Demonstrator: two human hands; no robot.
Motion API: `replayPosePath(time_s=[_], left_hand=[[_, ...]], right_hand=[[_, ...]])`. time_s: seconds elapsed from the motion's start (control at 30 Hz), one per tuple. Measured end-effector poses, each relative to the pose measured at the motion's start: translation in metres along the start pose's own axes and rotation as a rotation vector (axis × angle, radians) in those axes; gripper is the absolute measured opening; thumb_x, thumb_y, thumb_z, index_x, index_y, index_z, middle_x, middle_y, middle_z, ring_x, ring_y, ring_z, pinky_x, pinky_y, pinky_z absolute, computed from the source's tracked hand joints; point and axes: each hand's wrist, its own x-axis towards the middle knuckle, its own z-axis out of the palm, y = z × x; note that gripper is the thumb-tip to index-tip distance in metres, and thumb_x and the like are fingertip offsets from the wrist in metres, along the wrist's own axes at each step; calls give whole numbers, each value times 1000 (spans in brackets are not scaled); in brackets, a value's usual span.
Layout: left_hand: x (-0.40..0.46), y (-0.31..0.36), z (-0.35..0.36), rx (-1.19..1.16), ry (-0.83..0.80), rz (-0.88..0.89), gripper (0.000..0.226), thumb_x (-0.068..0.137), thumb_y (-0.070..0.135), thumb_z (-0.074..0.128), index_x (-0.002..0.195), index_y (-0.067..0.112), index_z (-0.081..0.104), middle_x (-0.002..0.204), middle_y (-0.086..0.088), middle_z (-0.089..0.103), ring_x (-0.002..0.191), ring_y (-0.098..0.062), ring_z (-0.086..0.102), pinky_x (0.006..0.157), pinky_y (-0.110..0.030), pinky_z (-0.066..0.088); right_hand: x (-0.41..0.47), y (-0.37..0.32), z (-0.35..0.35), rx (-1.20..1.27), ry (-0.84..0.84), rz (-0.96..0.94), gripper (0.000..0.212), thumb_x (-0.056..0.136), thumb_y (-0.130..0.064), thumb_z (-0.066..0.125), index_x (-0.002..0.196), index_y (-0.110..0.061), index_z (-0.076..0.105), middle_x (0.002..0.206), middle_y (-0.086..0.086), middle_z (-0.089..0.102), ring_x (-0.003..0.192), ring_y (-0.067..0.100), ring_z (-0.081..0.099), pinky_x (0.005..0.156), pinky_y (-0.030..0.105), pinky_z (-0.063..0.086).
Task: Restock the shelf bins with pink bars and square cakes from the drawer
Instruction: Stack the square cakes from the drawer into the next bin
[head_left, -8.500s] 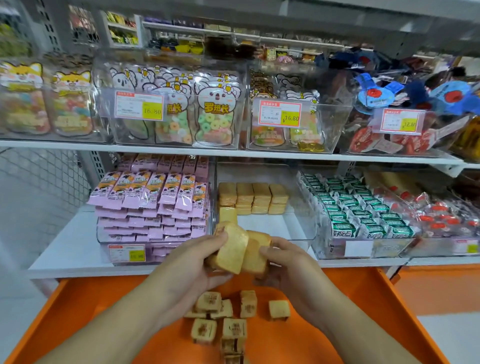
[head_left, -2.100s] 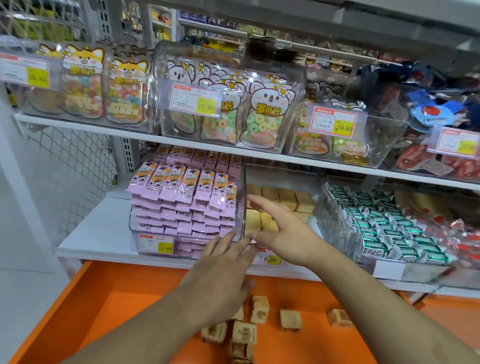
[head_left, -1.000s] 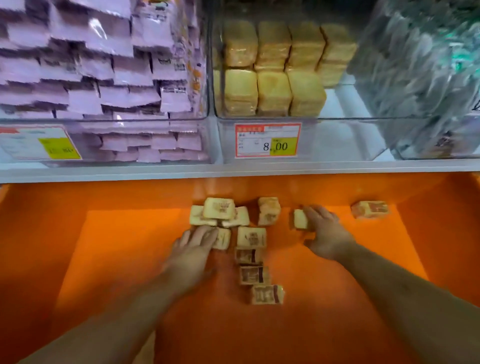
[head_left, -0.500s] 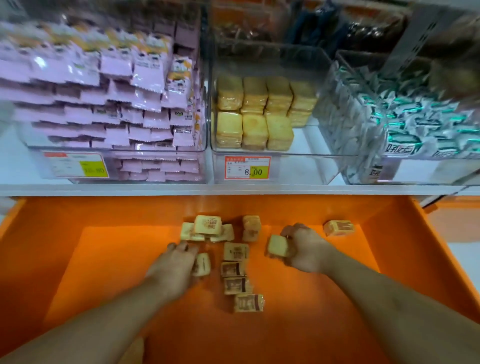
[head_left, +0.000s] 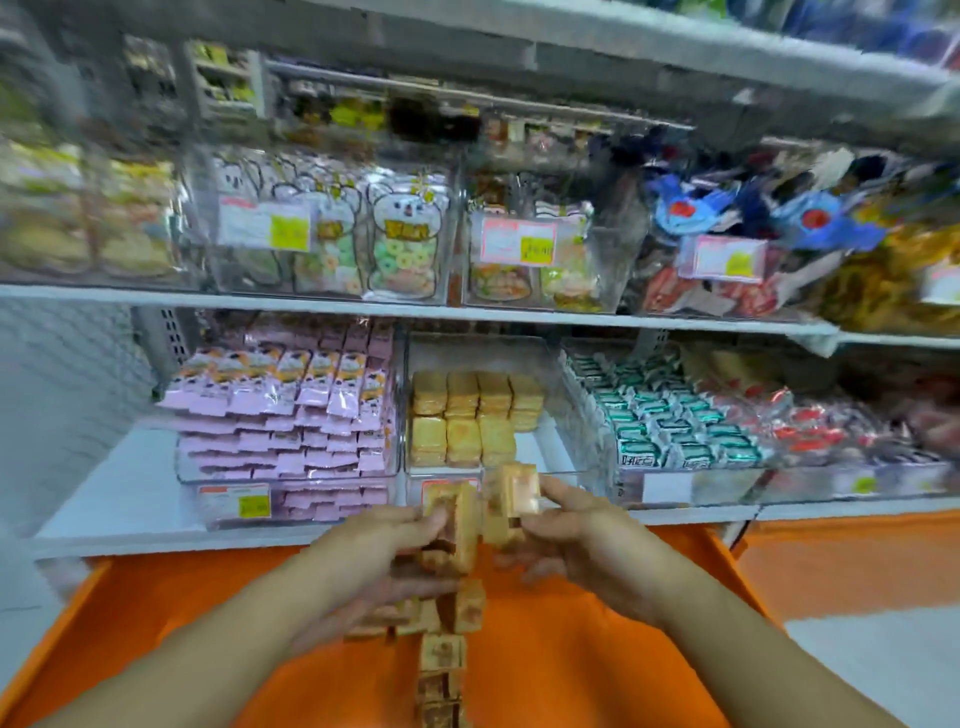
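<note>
My left hand (head_left: 379, 540) and my right hand (head_left: 576, 535) are raised together over the orange drawer (head_left: 597, 670), just below the front of the clear cake bin (head_left: 550, 470). Each hand grips wrapped square cakes: the left holds some (head_left: 462, 525) on edge, the right holds others (head_left: 511, 496) a little higher. The picture is blurred, so how many each holds is unclear. Several square cakes (head_left: 475, 421) stand in rows at the back of the bin. Loose cakes (head_left: 441, 652) lie in the drawer below my hands. Pink bars (head_left: 291, 415) fill the bin to the left.
A bin of green-wrapped snacks (head_left: 670, 431) stands right of the cake bin, red-wrapped ones (head_left: 810, 426) beyond it. The upper shelf (head_left: 415, 312) carries clear bins of candy bags. White shelf board (head_left: 104, 499) shows at the left; grey floor (head_left: 872, 665) lies at the right.
Both hands have come up out of the drawer with square cakes and met in front of the cake bin. My view has tilted up from the drawer to the shelves.
</note>
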Motion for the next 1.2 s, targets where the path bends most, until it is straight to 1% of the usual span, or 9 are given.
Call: replayPosePath(time_s=[0.1,0.27,0.4,0.53,0.7,0.8,0.9,1.1,1.2], left_hand=[[6,10,-2,-11,108,86,65,74,51,87,124,11,74,126,-14,73,120,-35,68,110,-57,48],[20,13,1,-254,139,108,37,98,22,68,133,10,66,132,-21,68,119,-43,67,103,-63,52],[22,26,14,-356,83,141,40,88,15,67,128,12,65,120,-22,74,109,-46,71,85,-55,62],[13,33,23,-69,37,208,70,79,-3,82,137,25,54,111,-6,79,105,-30,75,97,-48,58],[23,34,28,356,149,303,80,82,-2,82,130,44,39,110,27,72,99,10,68,86,-18,53],[34,34,30,508,176,350,90,80,12,88,138,50,29,118,28,67,111,8,64,95,-24,53],[47,39,33,610,187,400,89,74,19,92,135,56,39,127,15,62,111,-2,66,94,-32,58],[92,63,51,876,314,507,69,60,40,91,116,52,51,120,31,33,111,11,43,91,-22,43],[128,76,61,880,298,462,68,63,38,92,119,44,54,116,25,35,110,0,47,89,-23,40]], right_hand=[[-3,-7,10,45,6,-83,52,84,-16,71,135,-24,67,120,18,74,104,42,71,72,37,56],[3,-17,14,79,70,-121,46,92,-16,68,136,-9,58,116,24,74,97,43,71,67,39,56],[17,-20,6,136,116,-97,33,101,-11,56,134,-6,57,118,27,73,93,44,71,68,43,57],[38,-24,-5,74,145,-18,25,108,-13,48,130,-3,56,130,25,67,95,38,66,86,53,56],[37,-22,-17,160,44,-72,38,107,-22,43,137,-3,57,110,25,72,90,42,68,68,43,56],[45,-23,-25,143,50,-65,35,108,-18,41,136,-3,56,107,26,72,84,40,67,68,44,53],[51,-22,-35,141,61,-61,32,107,-17,45,133,-3,58,113,31,71,88,41,65,73,47,55],[59,-24,-72,166,276,-118,26,106,-19,53,126,-5,62,93,20,72,75,35,69,60,39,59],[61,-24,-88,206,385,-164,23,106,-19,54,124,-8,63,90,15,71,69,31,70,59,39,60]])
